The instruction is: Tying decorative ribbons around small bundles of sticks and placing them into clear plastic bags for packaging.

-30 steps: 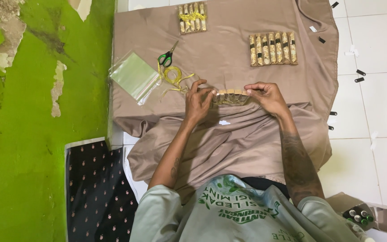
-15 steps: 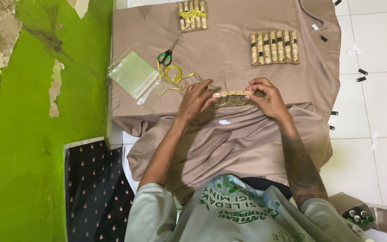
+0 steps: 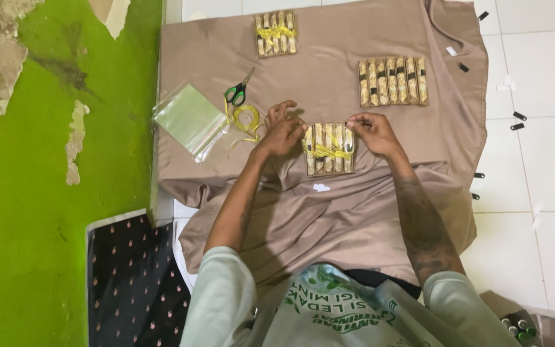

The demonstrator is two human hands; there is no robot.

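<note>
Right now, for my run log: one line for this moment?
left hand: grips bundle | right hand: grips bundle | bundle: yellow-tied, on cloth | scissors: idle

A single head-worn camera looks almost straight down from above the seated person, whose pale green printed shirt (image 3: pixel 342 315) fills the bottom edge of the frame. The view faces forward along both forearms to a beige-brown cloth spread over the white tiled floor (image 3: pixel 535 77), which serves as the centre of the scene. It sits at arm's length, near enough to show the left hand (image 3: pixel 284 132) and right hand (image 3: pixel 371 132) at the middle of the cloth (image 3: pixel 329 64). Left of the cloth runs a peeling bright green wall (image 3: pixel 27 193); right of it, bare tiles. There is no second view to overlap.
</note>
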